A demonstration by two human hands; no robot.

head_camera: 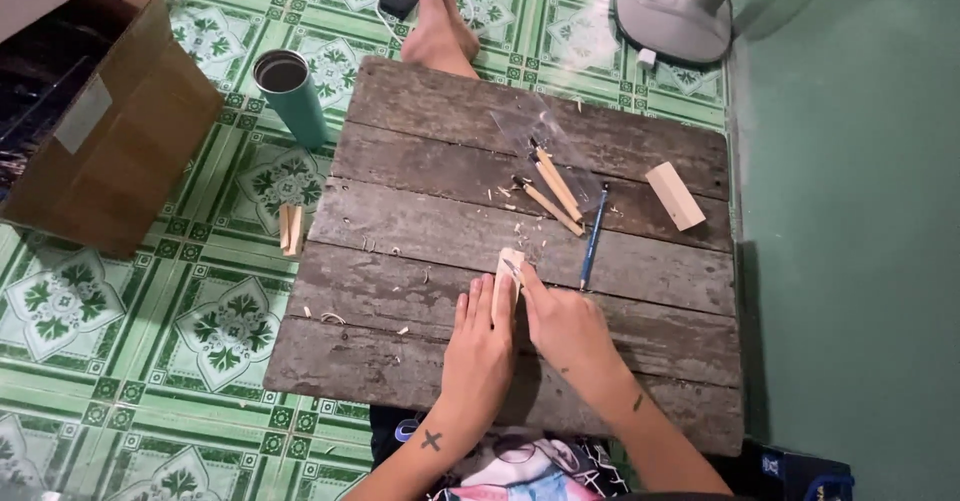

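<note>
While your left hand lies flat on the wooden board, fingers pressed against the side of the small wood block, your right hand is closed round a small blade or carving tool whose tip sits on the block's top end. Block is near the board's middle, slightly toward the near edge, standing up between both hands.

Progress, as a judgement: early. Block looks mostly square; only light shavings scattered mid-board, a few curls toward the near-left corner. Most of the shaping looks undone.

Around it:
- blue pencil just right of the block, pointing toward the far edge
- wood-handled tools on a clear plastic bag, far of the block
- second pale block near the right edge, well apart
- off the board: two small wood pieces on the tiled floor by the left edge, teal tumbler past the far-left corner, cardboard box further left, fan base beyond the far-right corner, a bare foot at the far edge

Nothing blocks the hands. Pencil is the closest clutter to your right hand.
</note>
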